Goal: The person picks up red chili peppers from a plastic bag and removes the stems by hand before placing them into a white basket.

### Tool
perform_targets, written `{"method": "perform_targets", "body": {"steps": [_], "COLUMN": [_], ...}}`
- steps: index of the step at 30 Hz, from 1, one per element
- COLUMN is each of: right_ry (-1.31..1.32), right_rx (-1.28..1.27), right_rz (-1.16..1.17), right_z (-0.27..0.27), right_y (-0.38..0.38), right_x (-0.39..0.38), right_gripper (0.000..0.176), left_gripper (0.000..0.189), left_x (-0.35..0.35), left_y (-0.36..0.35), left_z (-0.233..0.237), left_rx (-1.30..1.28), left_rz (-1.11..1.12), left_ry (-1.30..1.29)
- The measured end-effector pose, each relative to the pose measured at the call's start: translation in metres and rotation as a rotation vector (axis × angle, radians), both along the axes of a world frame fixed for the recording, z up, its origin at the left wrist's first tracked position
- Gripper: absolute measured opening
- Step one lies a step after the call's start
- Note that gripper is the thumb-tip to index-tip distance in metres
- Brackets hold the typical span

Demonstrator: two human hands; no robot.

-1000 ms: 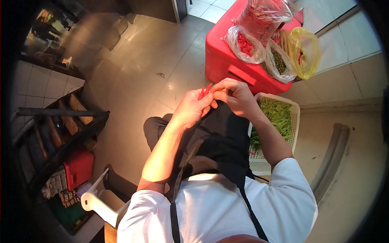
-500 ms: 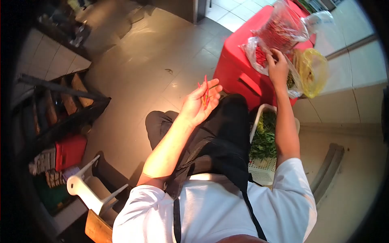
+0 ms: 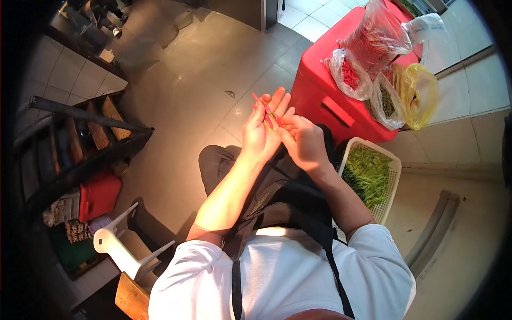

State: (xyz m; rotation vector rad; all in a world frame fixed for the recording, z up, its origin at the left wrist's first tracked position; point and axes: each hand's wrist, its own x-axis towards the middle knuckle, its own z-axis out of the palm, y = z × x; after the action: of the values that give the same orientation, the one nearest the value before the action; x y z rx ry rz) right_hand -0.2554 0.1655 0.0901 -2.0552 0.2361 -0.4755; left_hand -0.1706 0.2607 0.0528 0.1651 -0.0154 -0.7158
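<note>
Several slim red chili peppers with green stem ends lie across the palm and fingers of my left hand, its thumb resting over them. My right hand has come up against it from the right. Its thumb and fingers are pinched at the stem ends of the chilies, and its fingertips partly cover what they grip. Both hands are above my lap, over the dark apron.
To the right, a red cooler box carries a clear bag of red chilies, a larger bag, a bag of green bits and a yellow bag. Below is a white basket of leafy greens; a white stool lies left.
My right hand has left the bags on the red box and moved left and down to meet my left hand. The left hand still holds chilies; the greens basket is more exposed.
</note>
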Motion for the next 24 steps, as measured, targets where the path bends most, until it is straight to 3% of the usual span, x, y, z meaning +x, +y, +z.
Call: {"method": "perform_targets", "body": {"steps": [4,11,15,19,23,24], "right_ry": [0.132,-0.169,-0.153,-0.082,-0.097,0.032], "right_rx": [0.216,0.504,-0.100,-0.110,-0.287,-0.155], "right_rz": [-0.082,-0.188,-0.099,-0.148,0.112,0.095], "right_z": [0.003,-0.011,-0.011,0.015,0.010,0.015], "right_y": [-0.014,0.005,-0.003,-0.022,-0.051,-0.050], "right_x": [-0.001,0.010,0.000,0.003,0.010,0.010], "right_gripper": [0.011,0.004,0.011,0.012,0.010,0.011], "left_gripper": [0.027,0.029,0.024,0.020,0.024,0.025], "left_x": [0.001,-0.020,-0.016,-0.008,-0.006,-0.004], "left_y": [0.007,-0.004,0.001,0.010,0.012,0.013], "left_z": [-0.001,0.010,0.001,0.013,0.016,0.015], "left_rx": [-0.030,0.262,0.338,0.677,0.800,0.825], "left_rz": [0.009,-0.058,-0.082,-0.213,-0.313,-0.333], "left_ry": [0.033,-0.083,-0.154,-0.366,-0.589,-0.617]}}
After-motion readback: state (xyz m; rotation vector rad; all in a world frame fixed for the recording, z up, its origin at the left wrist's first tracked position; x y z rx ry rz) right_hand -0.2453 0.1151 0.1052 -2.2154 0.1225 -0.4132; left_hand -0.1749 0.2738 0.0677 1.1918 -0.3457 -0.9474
